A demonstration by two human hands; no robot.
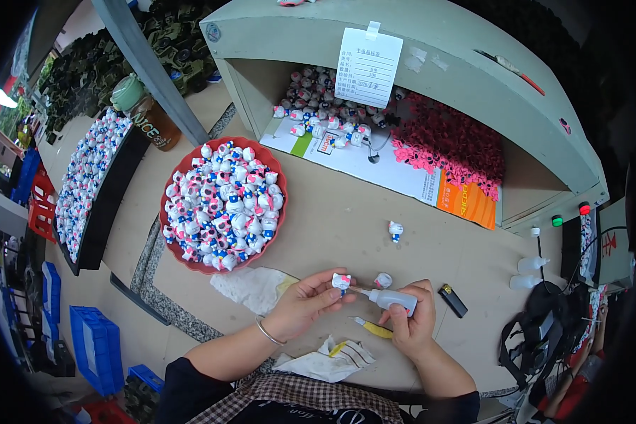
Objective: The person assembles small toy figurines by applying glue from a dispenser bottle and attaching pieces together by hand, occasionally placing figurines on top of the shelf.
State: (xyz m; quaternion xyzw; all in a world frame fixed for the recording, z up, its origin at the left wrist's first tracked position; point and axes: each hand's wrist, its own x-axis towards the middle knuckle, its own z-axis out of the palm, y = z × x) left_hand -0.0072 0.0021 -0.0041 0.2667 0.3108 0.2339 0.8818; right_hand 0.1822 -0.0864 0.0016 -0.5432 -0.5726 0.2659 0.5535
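Between the fingertips of my left hand [305, 304] is a small white, pink and blue figurine [341, 281], pinched upright. My right hand [415, 321] is wrapped round a small squeeze bottle [396, 300], translucent with a thin tip. The tip points left and reaches the figurine or just beside it; I cannot tell whether they touch. Behind the bottle lies a white figurine head [383, 280]. Farther back on the table lies another figurine [396, 230]. A yellow-handled tool with a thin point [373, 328] rests below my hands.
A red scalloped bowl [283, 219] heaped with figurines stands at left, beside a long black tray [109, 205] of more. A grey shelf [290, 28] at the back holds white and pink parts. Cloths [244, 288], a black lighter [453, 301] and bottles [532, 264] lie about.
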